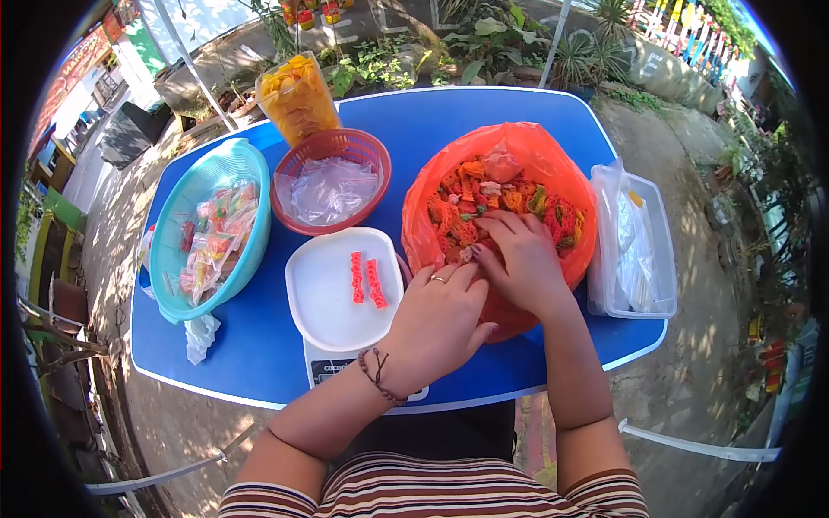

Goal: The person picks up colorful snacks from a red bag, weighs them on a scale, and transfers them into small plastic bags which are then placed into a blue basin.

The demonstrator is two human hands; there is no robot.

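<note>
1. Spill hazard. The round, red-orange translucent plastic bag (pixel 416 207) stands open on the blue, white-edged tabletop (pixel 484 108). Its thin wall may fold or tip if a wrist leans on the near rim, letting out the crinkled red, orange and yellow pieces (pixel 566 216).

2. Breakage hazard. The lacy pieces look brittle; pressing or stirring them hard could snap them.

3. Disturbance of the dish. The left forearm passes close beside the square white plastic dish (pixel 321 298), which sits on a scale with a dark display panel (pixel 328 369). A knock there could shift the dish or roll the two pinkish-red ridged sticks (pixel 357 278) lying in it; an arm resting on the scale could upset its reading.

4. Left hand (pixel 436 315), with ring and braided bracelet. Moderately open: the fingers bend together toward the bag's near-left rim, the thumb well apart from them. Whether the fingertips grip anything cannot be told.

5. Right hand (pixel 525 263). Inside the bag's mouth, palm down, fingers spread and loosely curved over the pieces. The thumb reaches toward a small pale lump (pixel 467 255) near the left fingertips; whether it is pinched cannot be told.
</note>
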